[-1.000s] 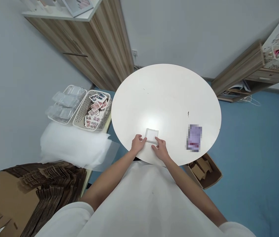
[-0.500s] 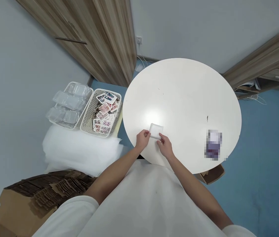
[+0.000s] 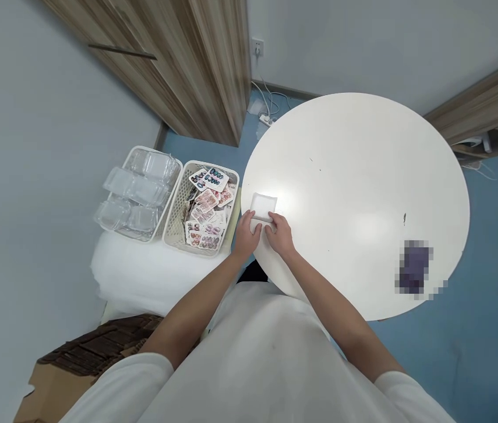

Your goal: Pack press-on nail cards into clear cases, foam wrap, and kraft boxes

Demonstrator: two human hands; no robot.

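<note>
On the left part of the round white table [image 3: 363, 158] lies a small, flat, square packet [image 3: 263, 205], white and translucent. My left hand [image 3: 246, 234] has its fingers at the near left corner, with the thumb pointing in toward the middle. At the near right corner, my right hand [image 3: 280, 234] grips the packet with fingers on its edge and the thumb below. What is inside the packet cannot be made out.
Left of the table, one white basket [image 3: 169, 226] holds printed cards [image 3: 207, 200]; another holds clear plastic packs [image 3: 136, 185]. White wrapping sheet [image 3: 143, 276] and brown cardboard [image 3: 63, 388] lie nearer. A blurred purple item [image 3: 415, 267] is on the table's right.
My hands and the packet have moved left and farther from me, closer to the table's left edge. The view has shifted, so the table and baskets appear farther right.
</note>
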